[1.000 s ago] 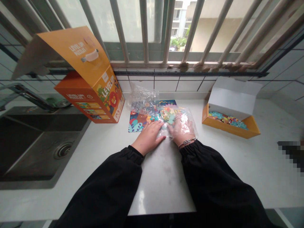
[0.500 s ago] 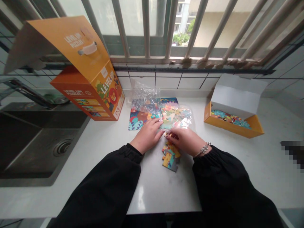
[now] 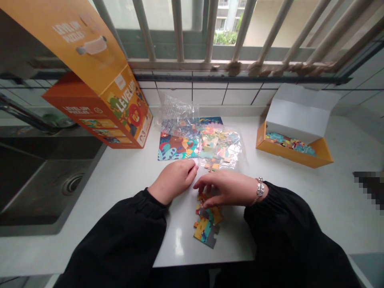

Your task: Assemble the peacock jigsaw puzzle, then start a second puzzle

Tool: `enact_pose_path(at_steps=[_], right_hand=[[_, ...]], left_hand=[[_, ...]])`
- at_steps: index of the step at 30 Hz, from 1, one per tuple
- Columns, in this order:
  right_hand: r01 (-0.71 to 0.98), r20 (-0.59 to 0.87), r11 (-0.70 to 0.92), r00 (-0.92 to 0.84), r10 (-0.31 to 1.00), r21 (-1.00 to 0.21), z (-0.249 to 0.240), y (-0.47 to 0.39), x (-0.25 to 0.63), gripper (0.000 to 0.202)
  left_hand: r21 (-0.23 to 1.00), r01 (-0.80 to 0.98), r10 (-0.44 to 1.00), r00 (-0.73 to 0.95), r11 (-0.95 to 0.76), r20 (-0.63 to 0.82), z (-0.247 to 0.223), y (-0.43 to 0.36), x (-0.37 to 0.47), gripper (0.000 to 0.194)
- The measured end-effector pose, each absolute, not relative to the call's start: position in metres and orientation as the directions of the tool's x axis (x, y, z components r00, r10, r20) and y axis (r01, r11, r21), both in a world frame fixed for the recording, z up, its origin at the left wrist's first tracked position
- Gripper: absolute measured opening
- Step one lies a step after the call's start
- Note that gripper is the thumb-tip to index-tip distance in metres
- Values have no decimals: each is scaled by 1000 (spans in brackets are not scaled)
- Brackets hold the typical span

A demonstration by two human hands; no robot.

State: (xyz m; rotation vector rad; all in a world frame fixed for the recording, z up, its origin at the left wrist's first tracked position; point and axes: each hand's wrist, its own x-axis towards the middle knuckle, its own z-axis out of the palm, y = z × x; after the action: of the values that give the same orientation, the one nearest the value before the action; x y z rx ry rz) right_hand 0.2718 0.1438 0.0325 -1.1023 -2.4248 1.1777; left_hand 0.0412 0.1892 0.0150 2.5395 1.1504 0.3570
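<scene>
My left hand [image 3: 176, 179] rests on the counter in the middle, its fingers curled together beside the clear bag's lower left corner. Whatever is in those fingers, if anything, is hidden. Over a small heap of jigsaw puzzle pieces [image 3: 207, 230] hovers my right hand [image 3: 226, 187], thumb and fingers apart around the topmost pieces. The pieces are yellow, teal and grey and overlap one another. Just beyond both hands lies a clear plastic bag [image 3: 220, 146] with more puzzle pieces inside. It overlaps a colourful picture sheet [image 3: 177, 149].
A crumpled clear wrapper [image 3: 180, 114] lies on the sheet's back part. A tall orange puzzle box [image 3: 90, 112] stands open at left, beside the sink [image 3: 57, 228]. At right, an open yellow box [image 3: 295, 154] holds puzzle pieces. Window bars [image 3: 211, 32] rise behind the counter.
My right hand has drawn back from the bag toward me, and its fingers have spread over the loose pieces. My left hand has come off the bag and curled up. The view has shifted slightly.
</scene>
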Motion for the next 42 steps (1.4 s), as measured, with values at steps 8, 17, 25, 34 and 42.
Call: enact_pose_path(at_steps=[8,17,25,34,42], right_hand=[[759,454,488,-285,844,-432,26,153,281,39],[950,220,127,-64,973,-285,1,166,304,42],[898,296,134,-5,955,-419,19,161,297,21],[773,-28,350,-428,903,-529,21,153,288,38],[777,-132,305,-443,887,-551,24,150,287,44]], left_hand=[[404,552,619,784,-730,47,17,175,46,32],[538,324,378,926,-778,-11,11,177,47,60],[554,446,537,844,-703,1,16,179,44,27],[379,683,749,661,-624,42,10,190,37,17],[479,613,701,713,-628,8,17,186,40,26]])
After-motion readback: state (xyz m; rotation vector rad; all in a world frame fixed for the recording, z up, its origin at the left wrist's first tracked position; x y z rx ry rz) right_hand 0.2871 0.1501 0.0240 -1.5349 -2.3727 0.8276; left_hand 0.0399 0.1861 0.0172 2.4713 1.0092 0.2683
